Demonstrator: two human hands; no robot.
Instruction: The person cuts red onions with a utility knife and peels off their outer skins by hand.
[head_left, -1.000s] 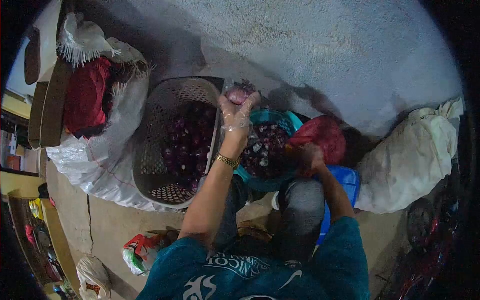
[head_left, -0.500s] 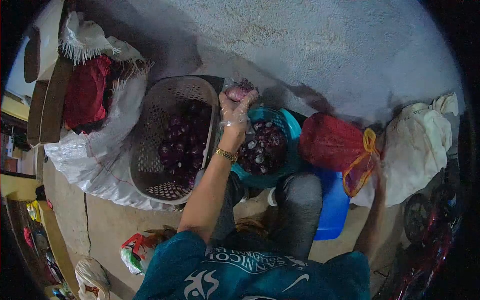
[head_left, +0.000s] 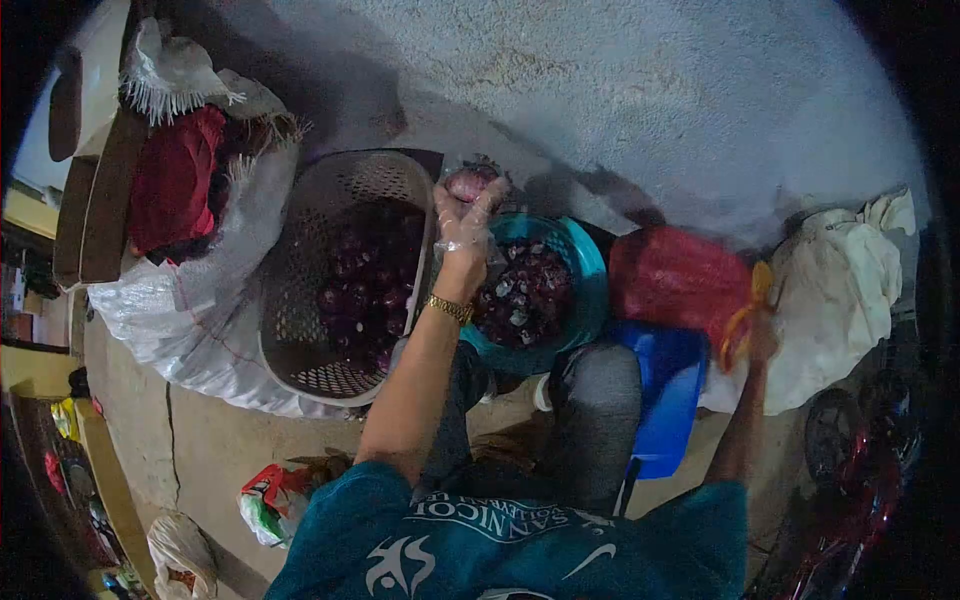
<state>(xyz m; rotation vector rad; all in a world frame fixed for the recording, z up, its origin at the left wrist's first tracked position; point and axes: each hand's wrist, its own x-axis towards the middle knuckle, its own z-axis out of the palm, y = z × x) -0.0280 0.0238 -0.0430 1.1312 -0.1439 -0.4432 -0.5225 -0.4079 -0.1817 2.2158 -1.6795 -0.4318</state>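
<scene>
My left hand (head_left: 463, 215), in a clear plastic glove and with a gold watch at the wrist, is closed around a pinkish red onion (head_left: 470, 183). It is raised between a grey perforated basket (head_left: 277, 340) of dark red onions (head_left: 365, 300) and a teal basin (head_left: 590, 265). Dark purple pieces with pale spots (head_left: 525, 295), too dim to tell apart, fill the basin. On the right, my right hand (head_left: 763, 338) grips the yellow-orange tie (head_left: 738, 325) of a red mesh sack (head_left: 680, 280). The fingers there are partly blurred.
A blue container (head_left: 668, 400) stands below the red sack. At far right is a whitish sack (head_left: 835, 300), with a dark wheel (head_left: 835, 430) below it. A large white woven sack (head_left: 190, 330) holding red material leans at left. A rough wall (head_left: 640, 100) rises behind.
My right hand has moved slightly up and right, drawing the red sack and its tie to the right. More of the blue container shows. My left hand has shifted slightly left, still holding the onion.
</scene>
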